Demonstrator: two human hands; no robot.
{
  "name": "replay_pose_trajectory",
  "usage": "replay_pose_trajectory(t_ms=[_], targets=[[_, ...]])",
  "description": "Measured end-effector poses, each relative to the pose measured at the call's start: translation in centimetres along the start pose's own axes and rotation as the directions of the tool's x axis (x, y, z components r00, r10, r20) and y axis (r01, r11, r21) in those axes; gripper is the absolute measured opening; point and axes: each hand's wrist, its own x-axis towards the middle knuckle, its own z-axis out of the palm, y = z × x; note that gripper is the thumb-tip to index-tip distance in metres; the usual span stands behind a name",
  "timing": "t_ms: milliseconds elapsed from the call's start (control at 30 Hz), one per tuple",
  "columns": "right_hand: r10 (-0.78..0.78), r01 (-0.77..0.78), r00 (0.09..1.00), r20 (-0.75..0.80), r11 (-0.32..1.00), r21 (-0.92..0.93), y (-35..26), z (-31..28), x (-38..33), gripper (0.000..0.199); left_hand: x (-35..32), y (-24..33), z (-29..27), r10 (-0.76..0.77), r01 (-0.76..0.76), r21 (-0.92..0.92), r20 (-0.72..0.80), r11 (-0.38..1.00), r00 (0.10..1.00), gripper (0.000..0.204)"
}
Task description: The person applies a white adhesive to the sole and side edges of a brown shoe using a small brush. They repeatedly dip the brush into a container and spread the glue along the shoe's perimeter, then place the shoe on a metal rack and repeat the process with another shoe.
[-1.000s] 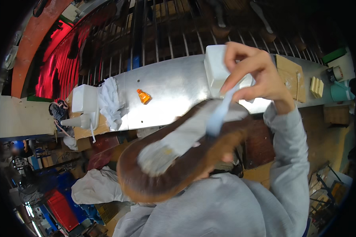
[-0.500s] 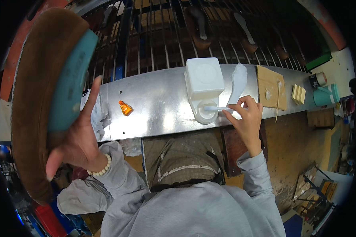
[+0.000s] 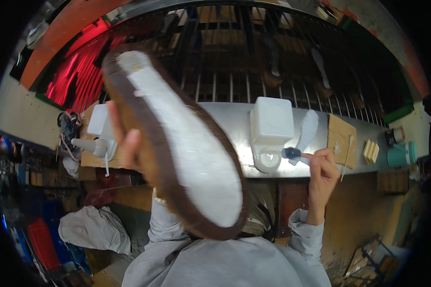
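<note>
Head view: the shoe [image 3: 196,167] was held bottom-up in the air, crossing the left half of the surface [image 3: 237,129]. Its narrow end pointed toward the far left, and its broad end reached past the near edge. The left grip [image 3: 131,152] was curled against the brown sidewall on the shoe's left side; two fingers were visible, and the palm was hidden behind the shoe.

The right grip [image 3: 324,176] was pinching the brush [image 3: 292,153] between thumb and fingertips at the near edge of the surface. The dark bristle end was directed left, just beside the round dish [image 3: 267,160]. The white container [image 3: 272,119] stood behind that dish, toward the far edge. A white sole-shaped piece [image 3: 308,128] lay to its right, followed by the cardboard [image 3: 340,141] and, nearer the right end, the pale blocks [image 3: 370,152].

Handling, by judgement: the shoe was probably stiff and moderately heavy, with a soft napped side that gave good friction. The pale bottom panel looked glossy and possibly slick; hold was best taken at mid-sidewall, fingers clear of that panel. The brush appeared light, suited to a fingertip pinch behind the bristles.
</note>
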Motion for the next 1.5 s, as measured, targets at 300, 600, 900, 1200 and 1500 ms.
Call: replay_pose_trajectory(t_ms=[300, 600, 900, 1200, 1500], targets=[[-0.535, 0.539, 0.840, 0.086, 0.842, -0.020, -9.3, 3.0, 2.5, 0.048, 1.1, 5.1, 1.5, -0.110, 0.125, -0.078, 0.177, 0.989, 0.978, 0.062], [-0.667, 0.660, 0.741, -0.077, 0.745, -0.097, -11.0, 4.2, 5.3, 0.050, 1.1, 6.2, 1.7, 0.089, -0.088, -0.019, 0.355, 0.996, 0.931, 0.063], [-0.680, 0.673, 0.715, -0.159, 0.732, -0.108, -12.0, 3.7, 6.7, 0.049, 1.0, 6.8, 1.2, 0.087, -0.076, -0.044, 0.488, 0.996, 0.869, 0.061], [-0.651, 0.648, 0.749, -0.125, 0.759, -0.068, -12.1, 2.8, 7.8, 0.031, 1.2, 7.3, 1.1, 0.062, -0.034, -0.062, 0.534, 0.998, 0.843, 0.058], [-0.778, 0.768, 0.620, 0.102, 0.628, 0.124, -10.9, 1.4, 10.0, 0.050, 1.7, 7.6, 1.2, 0.037, -0.011, -0.054, 0.517, 0.998, 0.855, 0.055]])
